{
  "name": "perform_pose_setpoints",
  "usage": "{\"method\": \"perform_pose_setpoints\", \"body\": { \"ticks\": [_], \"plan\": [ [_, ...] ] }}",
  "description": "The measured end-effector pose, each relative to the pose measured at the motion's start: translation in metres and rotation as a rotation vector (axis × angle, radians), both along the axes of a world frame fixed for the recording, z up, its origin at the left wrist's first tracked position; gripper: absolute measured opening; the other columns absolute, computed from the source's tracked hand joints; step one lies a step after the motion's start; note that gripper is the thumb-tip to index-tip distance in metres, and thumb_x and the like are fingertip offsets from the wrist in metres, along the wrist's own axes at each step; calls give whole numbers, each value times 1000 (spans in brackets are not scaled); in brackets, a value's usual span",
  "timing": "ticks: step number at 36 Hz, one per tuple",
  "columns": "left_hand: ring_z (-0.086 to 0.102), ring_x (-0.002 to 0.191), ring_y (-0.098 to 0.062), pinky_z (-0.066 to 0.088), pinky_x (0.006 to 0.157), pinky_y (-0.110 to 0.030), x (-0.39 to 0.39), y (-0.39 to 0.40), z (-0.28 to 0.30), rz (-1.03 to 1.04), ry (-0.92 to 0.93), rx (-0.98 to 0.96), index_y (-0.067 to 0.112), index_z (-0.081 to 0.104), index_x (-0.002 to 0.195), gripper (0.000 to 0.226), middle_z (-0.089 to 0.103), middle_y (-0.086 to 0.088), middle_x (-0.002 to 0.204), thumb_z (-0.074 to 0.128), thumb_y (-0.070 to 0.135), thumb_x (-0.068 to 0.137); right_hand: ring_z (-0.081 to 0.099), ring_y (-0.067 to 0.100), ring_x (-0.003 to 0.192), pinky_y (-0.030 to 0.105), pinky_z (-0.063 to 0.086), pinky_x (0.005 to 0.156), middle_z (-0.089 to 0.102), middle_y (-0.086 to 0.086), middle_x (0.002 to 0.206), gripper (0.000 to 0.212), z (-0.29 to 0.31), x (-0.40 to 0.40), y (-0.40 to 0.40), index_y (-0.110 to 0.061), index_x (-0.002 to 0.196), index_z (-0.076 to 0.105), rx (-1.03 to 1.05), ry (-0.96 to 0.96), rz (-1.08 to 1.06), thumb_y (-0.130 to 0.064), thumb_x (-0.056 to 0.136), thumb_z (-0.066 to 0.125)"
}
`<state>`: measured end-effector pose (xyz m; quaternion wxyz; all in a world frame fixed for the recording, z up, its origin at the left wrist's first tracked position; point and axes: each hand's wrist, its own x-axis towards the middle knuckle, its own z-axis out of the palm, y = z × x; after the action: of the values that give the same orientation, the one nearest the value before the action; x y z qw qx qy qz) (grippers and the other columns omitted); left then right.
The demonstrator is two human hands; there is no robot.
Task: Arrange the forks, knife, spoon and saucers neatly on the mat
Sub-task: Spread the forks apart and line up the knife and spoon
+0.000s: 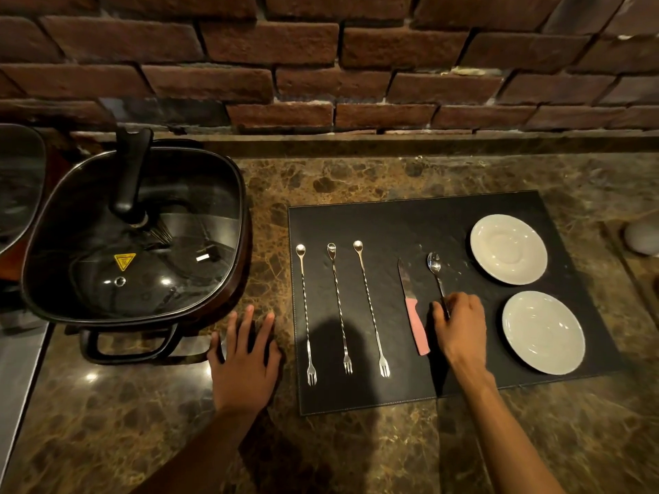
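Now spoon handle inside right grip

Black mat, white saucers, pink-handled knife (silver blade), mottled brown counter.

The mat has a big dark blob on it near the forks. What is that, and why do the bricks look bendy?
Head view: the blob on the mat is a shadow falling across the middle fork, probably the person's own. Head view: the brick wall curves because the wide-angle lens bends straight lines. Head view: bright spots on the pot's glass lid are glare from lights.
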<state>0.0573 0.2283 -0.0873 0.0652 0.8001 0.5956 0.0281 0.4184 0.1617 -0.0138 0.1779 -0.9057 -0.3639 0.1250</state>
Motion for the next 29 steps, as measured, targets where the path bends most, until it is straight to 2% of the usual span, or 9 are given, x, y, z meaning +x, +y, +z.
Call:
{"method": "perform_pose_setpoints", "body": {
  "ticks": [3, 8, 15, 21, 25, 29],
  "plan": [
    [16, 157, -23, 23, 115, -59, 0, 0, -1, 4, -5, 8, 39, 31, 157, 58, 24, 0, 169, 28, 49, 100, 55, 33, 97, 39, 47, 82, 54, 16, 107, 22, 0, 12, -3, -3, 106, 59, -59, 6, 31, -21, 94, 61],
    [19, 156, -23, 19, 118, -57, 1, -2, 1, 8, -13, 25, 39, 34, 156, 57, 27, 0, 168, 30, 47, 99, 56, 31, 87, 33, 41, 76, 58, 15, 97, 11, -1, 27, -7, -4, 98, 61, -59, 15, 122, -14, 96, 56],
    [20, 156, -23, 19, 117, -57, -1, 0, -4, 10, -9, 25, 39, 35, 156, 57, 26, 1, 168, 31, 48, 99, 53, 30, 85, 30, 34, 72, 55, 11, 88, 8, -1, 41, -10, -5, 93, 61, -38, 22, 110, -12, 95, 58],
    [9, 159, -18, 16, 119, -55, -4, 1, -13, 13, 15, 13, 42, 27, 158, 58, 17, 5, 171, 28, 50, 100, 55, 30, 89, 36, 40, 76, 60, 14, 92, 9, -1, 48, -11, -5, 93, 63, -50, 25, 100, -13, 94, 59],
    [2, 159, -14, 15, 118, -54, -4, 1, -13, 21, 21, 3, 46, 20, 158, 58, 16, 7, 171, 26, 51, 100, 55, 29, 89, 32, 39, 75, 61, 13, 92, 8, -2, 50, -12, -7, 92, 63, -39, 21, 114, -14, 95, 59],
    [5, 159, -13, 15, 118, -53, -4, 0, -11, 37, 15, -28, 49, 20, 157, 56, 16, 9, 171, 24, 53, 101, 52, 26, 86, 30, 36, 75, 62, 13, 94, 7, -3, 51, -12, -9, 92, 62, -49, 22, 122, -14, 94, 59]
  ]
}}
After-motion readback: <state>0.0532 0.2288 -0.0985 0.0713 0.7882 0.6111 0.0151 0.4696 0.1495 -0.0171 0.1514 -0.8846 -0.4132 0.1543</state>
